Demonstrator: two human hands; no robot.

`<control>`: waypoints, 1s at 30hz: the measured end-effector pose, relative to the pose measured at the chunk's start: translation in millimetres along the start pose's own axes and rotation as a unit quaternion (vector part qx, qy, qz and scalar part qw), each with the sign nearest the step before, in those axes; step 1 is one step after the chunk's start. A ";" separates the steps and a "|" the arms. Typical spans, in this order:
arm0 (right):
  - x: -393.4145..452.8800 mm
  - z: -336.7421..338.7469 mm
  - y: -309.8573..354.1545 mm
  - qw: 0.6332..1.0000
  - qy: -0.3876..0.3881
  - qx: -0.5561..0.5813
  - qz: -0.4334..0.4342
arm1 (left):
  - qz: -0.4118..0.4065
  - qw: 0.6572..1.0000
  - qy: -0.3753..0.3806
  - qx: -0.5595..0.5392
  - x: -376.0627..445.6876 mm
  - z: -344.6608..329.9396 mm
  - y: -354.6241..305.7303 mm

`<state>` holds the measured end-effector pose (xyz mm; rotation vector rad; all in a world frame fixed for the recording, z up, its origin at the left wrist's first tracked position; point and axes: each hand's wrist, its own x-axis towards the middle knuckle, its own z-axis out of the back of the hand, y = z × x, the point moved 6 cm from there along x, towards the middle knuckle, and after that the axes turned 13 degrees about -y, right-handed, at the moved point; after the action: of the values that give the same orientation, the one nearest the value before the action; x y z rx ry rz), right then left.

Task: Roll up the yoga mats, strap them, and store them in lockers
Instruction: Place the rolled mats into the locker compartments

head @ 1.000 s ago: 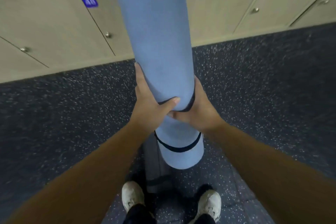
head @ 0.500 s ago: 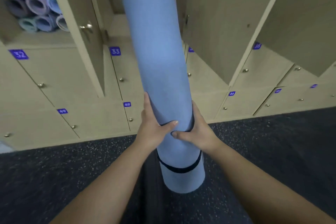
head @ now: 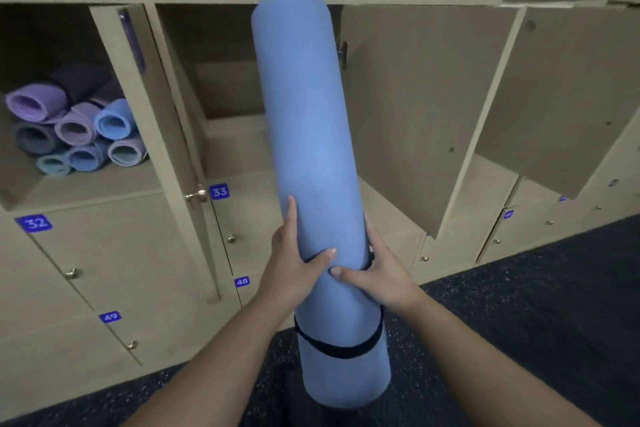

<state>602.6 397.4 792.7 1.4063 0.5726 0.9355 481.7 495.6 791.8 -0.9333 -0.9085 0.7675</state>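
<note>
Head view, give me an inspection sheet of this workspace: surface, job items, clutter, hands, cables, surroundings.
Surface: dark speckled floor in front of the lockers.
Job's things: rolled blue mat held nearly upright, black strap around its lower end, a second strap partly under the hands; open locker behind it; stored mats stacked in the left locker.
Clutter: nothing seen.
Hands: left hand and right hand both grip the mat.
Cables: nothing seen.
Surroundings: beige numbered lockers, several open doors, closed ones below.
</note>
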 end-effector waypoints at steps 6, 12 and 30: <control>87.3 -1.0 -6.1 0.999 0.010 0.051 -0.009 | -0.011 0.998 -0.024 0.048 77.2 -19.3 6.8; 192.7 -3.7 -31.5 0.996 0.032 0.076 -0.031 | 0.036 0.991 -0.114 0.054 170.4 -34.9 29.9; 387.5 -59.7 -63.5 0.992 0.071 0.076 -0.076 | 0.157 0.985 -0.073 0.013 371.9 -30.4 94.7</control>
<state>777.0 754.3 796.0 1.4165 0.8614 0.8877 649.3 841.7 810.6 -1.0200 -0.8859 1.1257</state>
